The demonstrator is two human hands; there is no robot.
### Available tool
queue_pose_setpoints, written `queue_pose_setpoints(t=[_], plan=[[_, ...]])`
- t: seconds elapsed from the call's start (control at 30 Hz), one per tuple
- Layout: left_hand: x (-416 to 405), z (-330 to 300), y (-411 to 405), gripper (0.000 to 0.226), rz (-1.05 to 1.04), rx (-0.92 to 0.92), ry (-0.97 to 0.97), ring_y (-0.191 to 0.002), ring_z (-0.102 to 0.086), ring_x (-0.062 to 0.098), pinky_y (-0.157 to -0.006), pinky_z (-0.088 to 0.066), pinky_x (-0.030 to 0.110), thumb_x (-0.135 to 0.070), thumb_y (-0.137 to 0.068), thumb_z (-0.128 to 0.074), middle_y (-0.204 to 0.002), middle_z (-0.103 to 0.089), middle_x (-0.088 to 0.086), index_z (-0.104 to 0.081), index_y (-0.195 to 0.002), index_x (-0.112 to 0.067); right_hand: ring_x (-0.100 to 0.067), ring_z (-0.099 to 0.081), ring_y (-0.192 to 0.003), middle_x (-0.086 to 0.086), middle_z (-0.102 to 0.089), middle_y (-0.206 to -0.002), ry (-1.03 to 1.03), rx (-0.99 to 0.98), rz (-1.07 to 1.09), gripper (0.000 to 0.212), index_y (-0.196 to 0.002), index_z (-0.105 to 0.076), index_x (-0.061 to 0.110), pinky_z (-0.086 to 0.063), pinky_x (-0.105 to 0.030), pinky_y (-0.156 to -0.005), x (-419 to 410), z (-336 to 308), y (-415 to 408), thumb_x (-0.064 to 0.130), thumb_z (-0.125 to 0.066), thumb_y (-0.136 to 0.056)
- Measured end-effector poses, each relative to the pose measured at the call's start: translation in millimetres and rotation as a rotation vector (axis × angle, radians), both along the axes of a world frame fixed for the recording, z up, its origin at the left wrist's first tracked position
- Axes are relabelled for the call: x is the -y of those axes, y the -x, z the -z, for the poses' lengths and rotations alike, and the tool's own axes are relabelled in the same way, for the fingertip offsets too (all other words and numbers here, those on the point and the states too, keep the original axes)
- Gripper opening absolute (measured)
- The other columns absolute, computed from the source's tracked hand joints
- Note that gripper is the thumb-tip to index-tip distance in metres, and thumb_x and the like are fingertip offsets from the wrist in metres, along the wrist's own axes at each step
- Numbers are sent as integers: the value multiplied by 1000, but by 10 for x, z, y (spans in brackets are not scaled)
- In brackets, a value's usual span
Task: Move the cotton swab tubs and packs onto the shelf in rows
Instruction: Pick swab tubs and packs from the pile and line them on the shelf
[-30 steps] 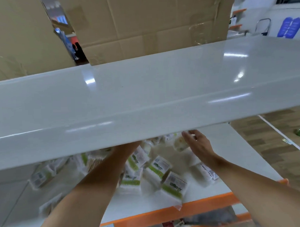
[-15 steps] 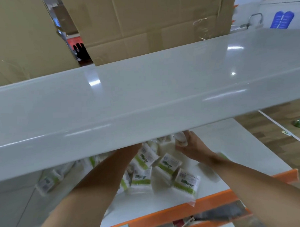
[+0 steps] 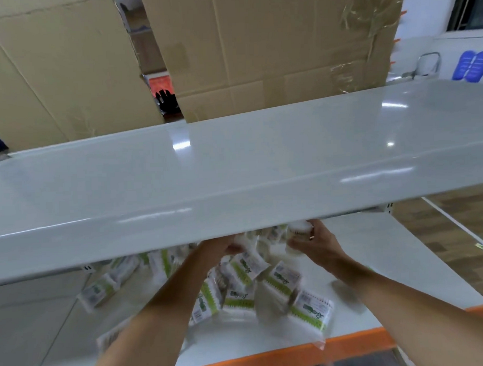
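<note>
Several cotton swab packs (image 3: 276, 285), white with green bands, lie in a loose heap on the lower shelf (image 3: 402, 259). My right hand (image 3: 316, 241) grips a clear cotton swab tub (image 3: 298, 231) just under the front lip of the upper shelf (image 3: 234, 166). My left hand (image 3: 223, 245) reaches into the back of the heap with its fingers curled on something white; the upper shelf hides most of it. More packs (image 3: 101, 290) lie to the left, blurred.
The upper shelf is bare and glossy and juts out over both hands. Big cardboard boxes (image 3: 271, 45) stand behind it. An orange rail (image 3: 295, 350) edges the lower shelf. Wooden floor (image 3: 455, 230) shows at the right.
My right hand has closed round a tub and lifted it toward the upper shelf's lip. The left hand has come back into sight from under the shelf. The view has tilted upward.
</note>
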State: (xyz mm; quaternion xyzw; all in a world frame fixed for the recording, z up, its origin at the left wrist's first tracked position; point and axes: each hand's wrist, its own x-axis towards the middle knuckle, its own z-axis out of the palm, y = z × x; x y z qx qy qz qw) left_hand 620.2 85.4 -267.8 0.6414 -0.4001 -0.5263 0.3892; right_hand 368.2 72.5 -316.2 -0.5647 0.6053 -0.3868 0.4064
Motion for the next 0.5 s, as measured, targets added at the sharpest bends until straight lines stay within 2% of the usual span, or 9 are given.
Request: queue_pose_setpoints(t=[0.07, 0.13, 0.17, 0.33, 0.43, 0.5], plan=[[-59, -44, 53, 20, -2, -206, -4, -98, -64, 33, -82, -61, 44, -12, -99, -55, -121, -59, 24, -59, -114, 2, -8, -66, -82, 3, -70, -97, -5, 22, -11, 47, -109, -61, 21, -53, -22, -63, -3, -67, -46, 32, -87, -71], [-106, -69, 77, 30, -32, -364, -1, -101, -60, 34, -66, -62, 43, -20, -98, -57, -123, -59, 20, -57, -123, -5, -13, -68, -85, 3, -71, -96, -18, 44, -39, 48, -109, -62, 21, -55, -25, -66, -10, -120, -82, 35, -87, -71], [-129, -68, 93, 33, -27, -380, 8, -101, -61, 33, -63, -61, 41, -23, -96, -60, -123, -61, 18, -58, -125, -7, -14, -69, -86, 2, -71, -96, -26, 52, -56, 48, -109, -62, 20, -56, -25, -67, -18, -141, -99, 36, -87, -71], [-244, -9, 103, 40, 75, -158, 95, -96, -70, 24, -78, -60, 37, -35, -83, -76, -110, -71, 10, -66, -114, -12, -4, -65, -75, 8, -70, -88, -31, 23, -128, 42, -102, -63, 21, -41, -7, -46, -84, -234, -146, 37, -87, -71], [-313, 19, 77, 41, 104, -15, 131, -90, -71, 20, -90, -57, 38, -36, -79, -81, -94, -73, 4, -68, -108, -10, -2, -62, -74, 10, -67, -87, -45, 7, -160, 42, -97, -60, 25, -38, -5, -42, -115, -304, -139, 38, -88, -69], [-381, 31, 58, 39, 92, 36, 150, -91, -72, 22, -88, -57, 38, -32, -77, -84, -93, -73, 4, -68, -105, -10, 2, -63, -65, 12, -68, -79, -53, 7, -182, 39, -90, -59, 26, -39, -6, -41, -126, -343, -144, 35, -90, -67]])
